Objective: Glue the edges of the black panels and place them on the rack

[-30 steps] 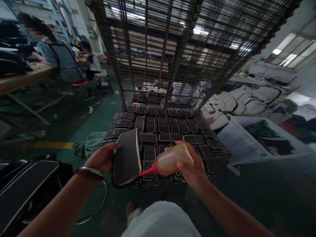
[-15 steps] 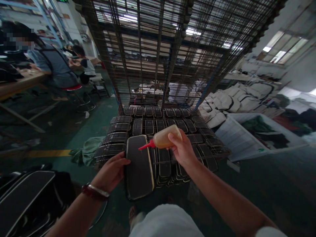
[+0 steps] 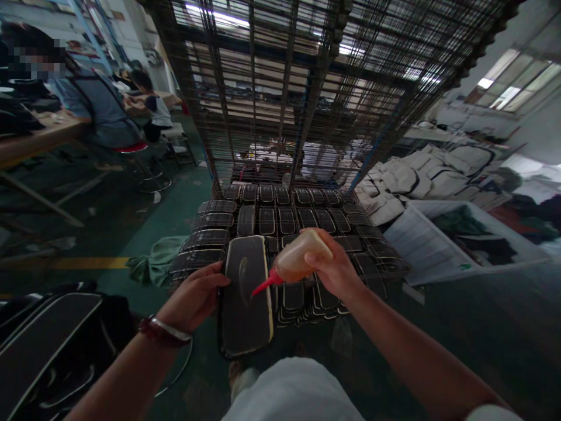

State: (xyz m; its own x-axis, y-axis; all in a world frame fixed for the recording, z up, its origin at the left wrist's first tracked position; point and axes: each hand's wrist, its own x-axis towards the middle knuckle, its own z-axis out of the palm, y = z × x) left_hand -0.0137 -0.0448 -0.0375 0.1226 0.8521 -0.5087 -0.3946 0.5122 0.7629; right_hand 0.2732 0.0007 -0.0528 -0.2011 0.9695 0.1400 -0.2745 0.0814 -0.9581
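Note:
My left hand (image 3: pixel 197 297) grips the left edge of a dark rounded-rectangle panel (image 3: pixel 245 321) with a pale yellowish rim, its thumb on the face. Closed around a translucent squeeze bottle (image 3: pixel 300 255) is my right hand (image 3: pixel 335 263). Amber liquid shows inside the bottle, and its red nozzle (image 3: pixel 266 284) slants down to the panel. A shiny curved streak of liquid (image 3: pixel 242 278) runs down the panel's face to the nozzle tip. Whether the tip touches the surface I cannot tell.
Behind the panel stands a wire rack (image 3: pixel 280 111), its low shelf covered with several similar panels (image 3: pixel 267 221). A white bin (image 3: pixel 398 234) is at right, a green cloth (image 3: pixel 158 260) on the floor at left. More dark panels (image 3: pixel 48 333) lie lower left. Two people sit at a table (image 3: pixel 52 140).
The bottle has moved down and slightly right along the panel, tilting its nozzle lower. A wet curved streak now marks the panel's face. My left hand still holds the panel.

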